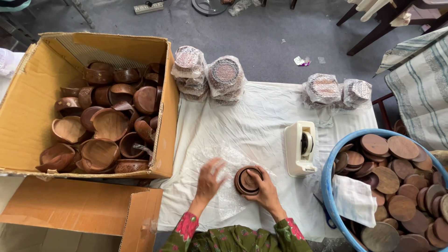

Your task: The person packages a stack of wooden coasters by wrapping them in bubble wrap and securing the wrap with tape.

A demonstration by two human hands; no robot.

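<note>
Right hand point(267, 190) cupped around wooden bowl point(248, 180), left hand point(208, 179) flat on bubble wrap point(228, 156).

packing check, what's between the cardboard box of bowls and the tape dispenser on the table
In the head view, between the cardboard box and the tape dispenser lies only wrinkled white cloth, plus the upper edge of the bubble wrap sheet.

My right hand point(267, 192) covers part of the round wooden box point(248, 180). My left hand point(208, 179) is motion-blurred. The blue tub point(326, 186) at lower right and the cardboard box point(28, 107) at left run past the frame's edges.
</note>
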